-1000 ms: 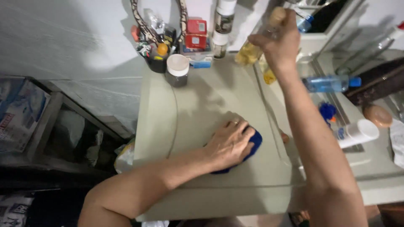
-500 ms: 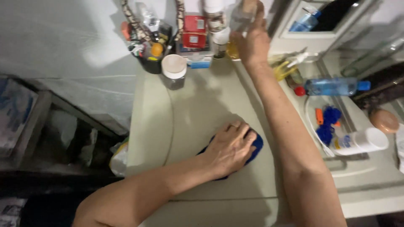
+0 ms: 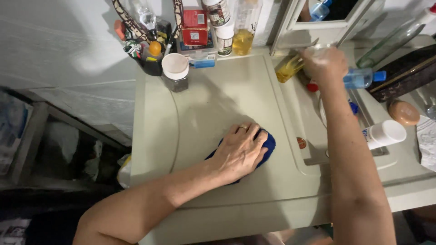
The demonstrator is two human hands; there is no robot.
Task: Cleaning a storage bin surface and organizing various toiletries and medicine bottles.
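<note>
Left hand [image 3: 240,152] pressed flat, fingers spread, on a dark blue cloth [image 3: 267,144] that shows only past the fingertips and under the heel of the palm; gold ring on one finger. Right hand [image 3: 323,63] reached far forward, curled down over the top of a lying clear plastic bottle of yellow liquid [image 3: 289,69], fingers apparently closed on it, though the exact grip is hidden by the back of the hand.

Under the left hand, a pale greenish-grey plastic appliance lid [image 3: 227,104], broad and flat, with a curved seam to the left of that hand. Beyond the right hand, a white-framed mirror [image 3: 318,20] leaning against the wall. Just right of the right hand, a blue translucent bottle with a blue cap [image 3: 363,78], lying on its side. Near the right forearm, a white cylindrical bottle [image 3: 386,134], also lying down. Far ahead of the left hand, against the wall, an upright clear bottle of yellow liquid [image 3: 244,31], a red box [image 3: 194,27], a dark cup crammed with small items [image 3: 150,54], and a grey jar with a white lid [image 3: 175,72]. Right of the white bottle, a round brown soap-like disc [image 3: 403,112].
</note>
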